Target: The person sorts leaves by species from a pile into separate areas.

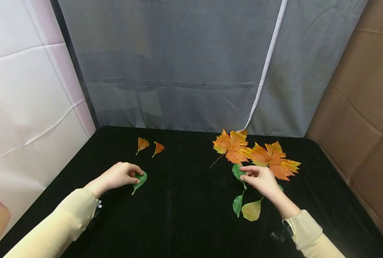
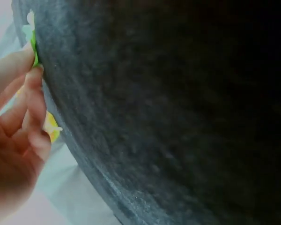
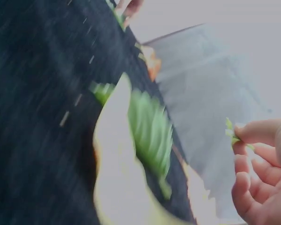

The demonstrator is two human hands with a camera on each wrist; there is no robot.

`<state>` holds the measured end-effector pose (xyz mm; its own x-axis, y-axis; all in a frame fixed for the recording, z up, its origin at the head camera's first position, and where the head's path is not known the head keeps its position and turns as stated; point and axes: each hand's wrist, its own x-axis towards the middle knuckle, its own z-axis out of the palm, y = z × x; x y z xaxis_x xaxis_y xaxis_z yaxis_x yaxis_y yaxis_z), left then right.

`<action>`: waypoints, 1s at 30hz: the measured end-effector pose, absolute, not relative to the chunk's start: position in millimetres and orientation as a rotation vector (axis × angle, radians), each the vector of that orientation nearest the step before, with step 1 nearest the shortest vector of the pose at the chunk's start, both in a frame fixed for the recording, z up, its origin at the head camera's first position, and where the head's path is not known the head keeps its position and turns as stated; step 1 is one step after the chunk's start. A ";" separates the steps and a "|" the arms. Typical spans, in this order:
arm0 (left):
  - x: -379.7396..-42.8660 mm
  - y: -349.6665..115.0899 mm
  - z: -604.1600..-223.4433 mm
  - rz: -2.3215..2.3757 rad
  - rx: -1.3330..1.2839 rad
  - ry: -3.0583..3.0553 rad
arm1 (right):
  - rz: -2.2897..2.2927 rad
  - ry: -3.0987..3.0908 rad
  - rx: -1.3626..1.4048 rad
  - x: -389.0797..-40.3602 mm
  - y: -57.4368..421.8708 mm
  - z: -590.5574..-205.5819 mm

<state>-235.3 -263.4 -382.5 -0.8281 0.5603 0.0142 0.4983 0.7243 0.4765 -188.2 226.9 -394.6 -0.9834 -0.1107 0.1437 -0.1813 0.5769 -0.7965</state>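
My left hand (image 1: 121, 175) pinches a green serrated leaf (image 1: 141, 180) between thumb and fingers, on the left half of the black table. In the left wrist view, that leaf (image 2: 35, 47) appears nearly edge-on at the fingertips. Toward the right, a second green leaf (image 1: 237, 171) is pinched by my right hand (image 1: 261, 181), close to two orange maple leaves. Below this hand lie another green leaf (image 1: 238, 205) and a yellow-green rounded leaf (image 1: 252, 210). The right wrist view shows the rounded leaf (image 3: 114, 154) in front of a green leaf (image 3: 150, 131), both blurred.
Two small orange fan-shaped leaves, one (image 1: 142, 144) beside the other (image 1: 158, 148), lie beyond my left hand. The maple leaves, one (image 1: 231, 145) left of the other (image 1: 275, 159), lie toward the back right. A grey curtain (image 1: 178, 71) stands behind the black table (image 1: 185, 222).
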 end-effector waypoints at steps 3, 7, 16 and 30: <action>-229.1 -263.1 -381.6 0.615 0.822 2.868 | 1.386 -2.660 0.263 -189.4 214.1 -383.3; -222.2 -263.7 -380.3 0.518 0.729 2.895 | 1.399 -2.594 0.304 -192.8 192.1 -370.8; -223.5 -257.0 -381.5 0.632 0.622 2.721 | 1.372 -2.575 0.414 -206.9 143.9 -363.7; -225.7 -245.6 -383.3 0.587 0.643 2.701 | 1.370 -2.564 0.523 -218.4 56.8 -383.5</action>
